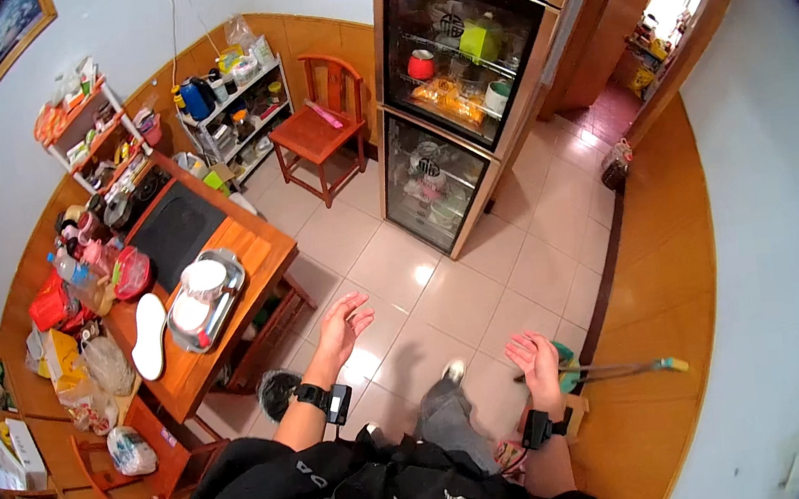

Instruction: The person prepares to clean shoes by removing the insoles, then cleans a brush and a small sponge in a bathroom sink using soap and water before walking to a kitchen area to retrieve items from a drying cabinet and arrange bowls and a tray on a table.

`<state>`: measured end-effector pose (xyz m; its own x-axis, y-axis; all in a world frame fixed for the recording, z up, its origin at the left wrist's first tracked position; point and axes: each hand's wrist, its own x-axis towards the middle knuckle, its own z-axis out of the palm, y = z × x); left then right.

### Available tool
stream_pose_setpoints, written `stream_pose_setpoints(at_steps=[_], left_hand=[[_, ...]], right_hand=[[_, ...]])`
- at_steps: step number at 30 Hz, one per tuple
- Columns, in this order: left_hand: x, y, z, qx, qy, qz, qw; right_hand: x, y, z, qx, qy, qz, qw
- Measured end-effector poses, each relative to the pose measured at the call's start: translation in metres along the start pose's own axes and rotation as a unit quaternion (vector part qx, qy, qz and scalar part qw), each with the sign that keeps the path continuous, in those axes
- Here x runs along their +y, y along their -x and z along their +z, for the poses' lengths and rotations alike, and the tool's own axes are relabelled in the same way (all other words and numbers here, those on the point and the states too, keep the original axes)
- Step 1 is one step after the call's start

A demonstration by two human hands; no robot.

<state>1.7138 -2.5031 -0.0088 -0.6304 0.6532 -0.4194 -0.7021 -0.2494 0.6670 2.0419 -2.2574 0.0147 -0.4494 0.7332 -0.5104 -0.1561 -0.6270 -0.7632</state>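
Note:
My left hand [344, 326] is held out over the tiled floor, palm partly up, fingers apart and empty. My right hand [534, 357] is raised at the right, fingers spread, with nothing in it. Each wrist wears a strapped black device. Left of my left hand stands a wooden table [253, 257]. On it lie a white shoe insole [150, 337] and a metal tray [234, 295] bearing white round dishes or containers. Behind my right hand, a green-headed tool [568, 366] with a long handle rests near the wall.
A glass-door cabinet [445, 168] stands ahead, beside a red wooden chair [317, 133]. Shelving [229, 105] holds jars and bottles. A black-lined bin [280, 394] is by the table. Another chair [146, 449] holds a plastic bag. A doorway [618, 69] opens at the upper right.

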Motion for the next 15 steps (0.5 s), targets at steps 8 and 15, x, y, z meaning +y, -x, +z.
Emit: stream_pose_setpoints(at_steps=[8, 15], left_hand=[[-0.013, -0.14, 0.087, 0.062, -0.011, -0.009, 0.998], [-0.008, -0.166, 0.12, 0.105, -0.065, 0.015, 0.992]], right_hand=[[-0.05, -0.256, 0.046, -0.066, 0.001, 0.052, 0.996], [-0.074, -0.416, 0.135, -0.132, 0.141, 0.049, 0.98]])
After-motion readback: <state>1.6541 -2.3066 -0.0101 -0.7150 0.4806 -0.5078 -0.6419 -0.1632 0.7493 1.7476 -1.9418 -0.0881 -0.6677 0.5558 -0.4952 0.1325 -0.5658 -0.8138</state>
